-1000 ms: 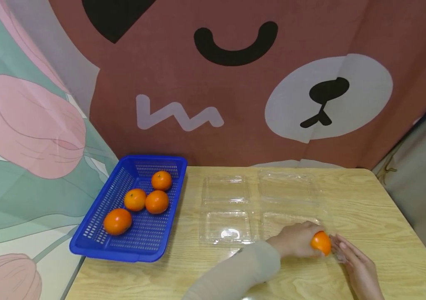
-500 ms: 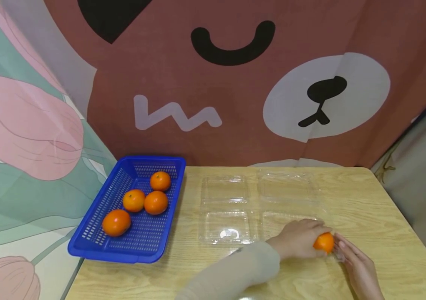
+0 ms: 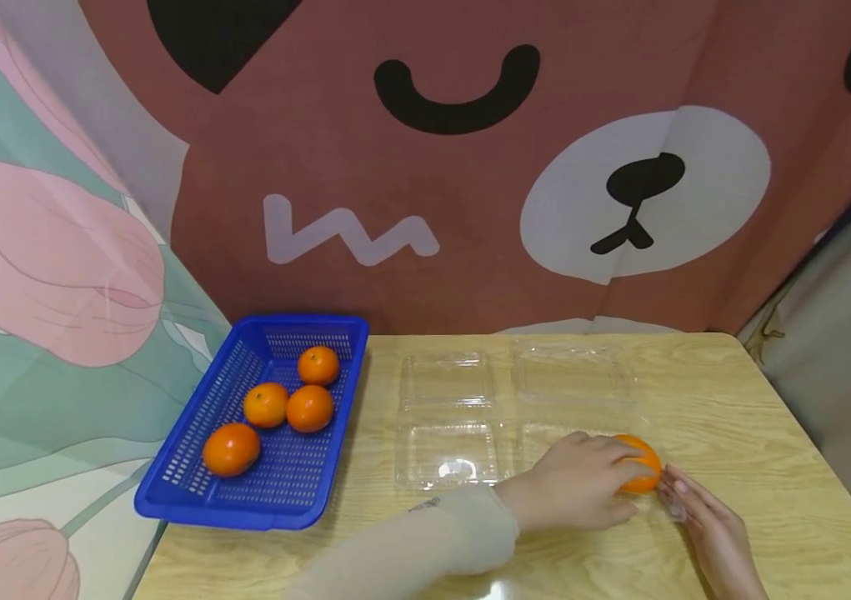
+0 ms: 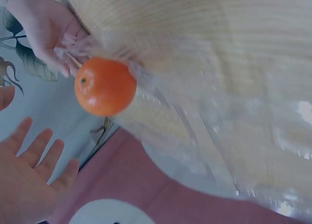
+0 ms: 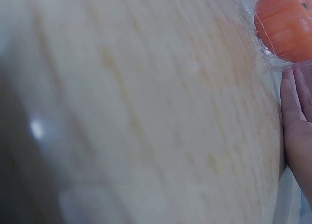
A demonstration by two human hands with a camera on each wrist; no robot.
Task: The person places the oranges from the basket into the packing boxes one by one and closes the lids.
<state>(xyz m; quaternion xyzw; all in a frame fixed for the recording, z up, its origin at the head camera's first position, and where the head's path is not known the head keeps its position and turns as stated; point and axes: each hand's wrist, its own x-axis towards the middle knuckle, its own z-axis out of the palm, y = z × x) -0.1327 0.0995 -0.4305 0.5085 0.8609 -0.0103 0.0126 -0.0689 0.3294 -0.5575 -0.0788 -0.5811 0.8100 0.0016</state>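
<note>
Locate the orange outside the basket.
In the head view, the orange is at lower right between the left hand and right hand. The right wrist view shows clear plastic in front of it.

The bench (image 3: 748, 417) has a pale yellow wood-grain top, the grain running mostly from side to side, with a straight far edge and a rounded far right corner. 3 things can be made out lying directly on it. At the left end stands a blue perforated basket (image 3: 286, 473), reaching from near the far edge well toward the near side and covering part of the bench's left edge. To its right, apart from it, sits the left container (image 3: 448, 454) of clear plastic, spread open in 2 halves; just beside that lies the right container (image 3: 575, 375), also clear, its near half partly hidden.
</note>
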